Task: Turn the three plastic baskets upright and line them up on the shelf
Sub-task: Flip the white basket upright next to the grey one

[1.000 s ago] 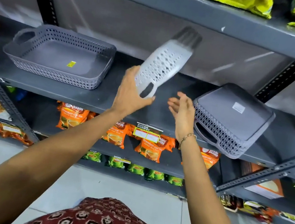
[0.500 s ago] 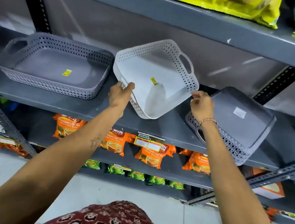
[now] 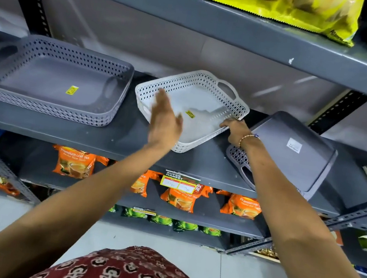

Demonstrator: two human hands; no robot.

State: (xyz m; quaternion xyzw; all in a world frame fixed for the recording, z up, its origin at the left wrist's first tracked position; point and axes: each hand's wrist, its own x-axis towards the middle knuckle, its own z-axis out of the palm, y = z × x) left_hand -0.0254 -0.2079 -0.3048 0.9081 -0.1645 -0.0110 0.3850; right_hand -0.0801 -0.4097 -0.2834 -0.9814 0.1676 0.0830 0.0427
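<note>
We see a white basket [image 3: 199,97] with little holes in its sides and a handle gap at the back. It sits open side up in the middle of the gray shelf [image 3: 126,139], turned a bit crooked. Our left hand [image 3: 164,121] is flat with fingers together, in front of its near corner. Our right hand [image 3: 235,129] pinches its right rim. A gray basket [image 3: 51,78] stands upright on the left. Another gray basket [image 3: 296,153] lies upside down on the right, just beside our right wrist. Each upright basket holds only a small yellow sticker [image 3: 72,90]. Orange tea bags [image 3: 73,164] sit below.
</note>
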